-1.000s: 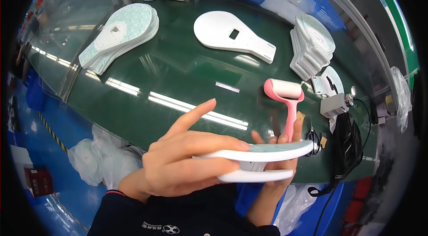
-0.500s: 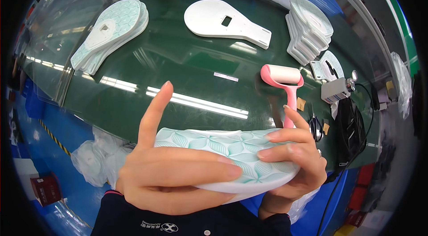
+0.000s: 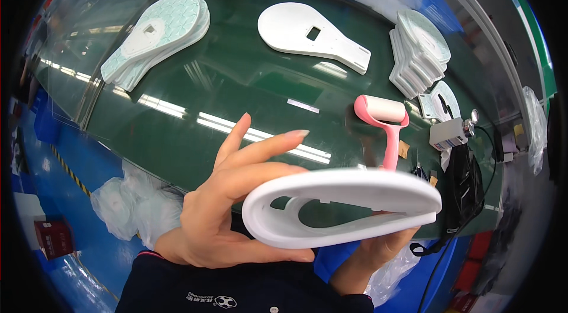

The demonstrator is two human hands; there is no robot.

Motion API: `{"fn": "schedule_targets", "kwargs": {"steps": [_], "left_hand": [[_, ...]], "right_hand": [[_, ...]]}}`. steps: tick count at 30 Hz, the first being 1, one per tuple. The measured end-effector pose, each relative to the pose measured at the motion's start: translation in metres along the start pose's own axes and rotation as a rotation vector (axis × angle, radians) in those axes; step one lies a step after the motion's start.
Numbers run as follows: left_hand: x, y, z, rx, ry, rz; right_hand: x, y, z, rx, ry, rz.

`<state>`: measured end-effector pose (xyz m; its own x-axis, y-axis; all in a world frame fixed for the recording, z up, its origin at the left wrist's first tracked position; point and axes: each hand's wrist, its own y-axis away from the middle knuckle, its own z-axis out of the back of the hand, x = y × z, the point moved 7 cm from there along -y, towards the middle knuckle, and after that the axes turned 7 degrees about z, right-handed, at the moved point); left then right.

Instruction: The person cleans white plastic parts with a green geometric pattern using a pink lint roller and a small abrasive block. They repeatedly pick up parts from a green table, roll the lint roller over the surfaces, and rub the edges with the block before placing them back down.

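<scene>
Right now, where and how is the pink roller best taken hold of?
Probably by the slim handle of the pink roller, just below its white cylinder, coming from above and the left: the handle runs down the picture, the held white shell hides its near end, and a tan piece lies close on its right.

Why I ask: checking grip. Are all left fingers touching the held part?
No, the left hand has two fingers raised off the white part.
</scene>
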<state>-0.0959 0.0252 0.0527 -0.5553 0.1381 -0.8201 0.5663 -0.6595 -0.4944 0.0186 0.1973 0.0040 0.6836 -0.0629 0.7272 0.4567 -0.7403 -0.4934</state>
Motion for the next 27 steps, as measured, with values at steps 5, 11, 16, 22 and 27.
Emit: {"fn": "schedule_targets", "kwargs": {"steps": [5,11,16,22,27], "left_hand": [[-0.015,-0.008,-0.003,0.162,-0.285,-0.085],[-0.039,-0.004,-0.006,-0.065,-0.494,-0.135],[-0.032,-0.001,-0.006,0.044,-0.474,-0.064],[-0.034,-0.007,-0.017,-0.064,-0.435,-0.269],[0.0,-0.016,-0.035,0.176,-0.389,-0.102]], "right_hand": [[-0.013,-0.002,-0.001,0.293,0.177,0.068],[-0.034,0.008,-0.002,0.332,0.272,0.021],[-0.036,0.008,0.002,0.31,0.26,0.025],[-0.007,-0.009,-0.003,0.292,0.301,0.134],[0.023,-0.013,-0.042,0.714,0.541,0.453]]}}
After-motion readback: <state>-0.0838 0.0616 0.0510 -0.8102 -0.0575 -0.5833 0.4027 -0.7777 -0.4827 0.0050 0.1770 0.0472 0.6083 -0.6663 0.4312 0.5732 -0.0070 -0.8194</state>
